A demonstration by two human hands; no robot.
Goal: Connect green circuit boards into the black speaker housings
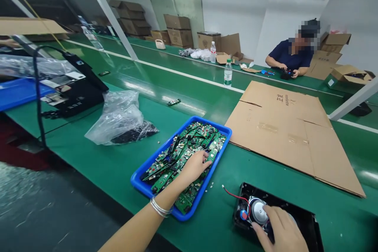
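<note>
A blue tray (137, 183) heaped with green circuit boards (189, 141) stands on the green table. My left hand (196, 165) reaches over the boards, its fingers curled at one near the tray's right side; whether it grips that board is hard to make out. At the lower right lies a black plastic casing (304, 220) with a round silver speaker (259, 209), a blue and red part (243, 215) and a red and black wire ending in a white plug. My right hand (274, 224) rests at the speaker, thumb and fingers apart around its lower right edge.
Flattened cardboard (283, 126) lies right of the tray, a clear plastic bag (118, 118) to its left. Beyond are a loose board (174, 102) and a water bottle (228, 73). A person (291, 55) works across the table. Black equipment (76, 90) stands at the left.
</note>
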